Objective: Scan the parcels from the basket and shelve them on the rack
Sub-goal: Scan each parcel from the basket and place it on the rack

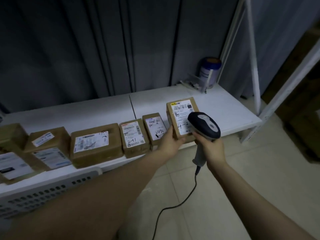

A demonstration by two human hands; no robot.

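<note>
My left hand (170, 139) grips the near left corner of a brown parcel (178, 112) with a white label, at the right end of a row on the low white rack shelf (225, 108). My right hand (210, 146) holds a corded barcode scanner (205, 125), whose head sits over the parcel's label. To the left of this parcel, several brown labelled parcels (134, 135) lie side by side along the shelf's front. The white perforated basket (43, 193) is at the lower left, partly behind my left forearm.
A blue tape roll with a dispenser (207, 73) stands at the shelf's back right. White rack uprights (254, 54) rise at the right. Dark curtains hang behind the shelf. The scanner's cable (173, 207) trails over the tiled floor.
</note>
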